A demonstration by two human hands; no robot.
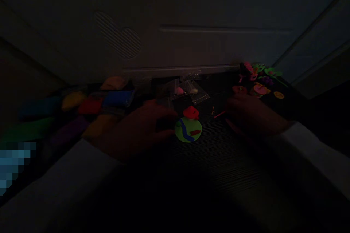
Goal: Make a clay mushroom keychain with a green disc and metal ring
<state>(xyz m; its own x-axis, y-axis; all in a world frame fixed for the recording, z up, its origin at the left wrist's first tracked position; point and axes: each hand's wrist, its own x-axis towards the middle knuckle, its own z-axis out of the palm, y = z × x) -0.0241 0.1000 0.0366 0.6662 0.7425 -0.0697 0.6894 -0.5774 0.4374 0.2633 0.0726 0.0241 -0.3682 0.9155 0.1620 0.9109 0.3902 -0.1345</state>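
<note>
The picture is very dark. A round light-green clay disc (179,136) lies on the table, bearing a blue wavy strip (185,131), a small brown piece (195,132) and a red mushroom-like cap (190,112) at its far edge. My left hand (136,129) is at the disc's left side, thumb and forefinger apart; its thumb tip reaches the rim, though contact is hard to judge. To the right, my right hand (255,113) has its fingers closed around a thin pink stick-like tool (220,114), pointing left. Small yellow bits (213,110) lie near its tip.
Bagged clay blocks, among them a blue pack (118,98) and a red pack (90,105), crowd the left. Clear plastic bags (199,96) lie behind the disc. Finished-looking clay figures (248,71) and a yellow disc (279,95) sit back right. A pale panel (218,49) rises behind.
</note>
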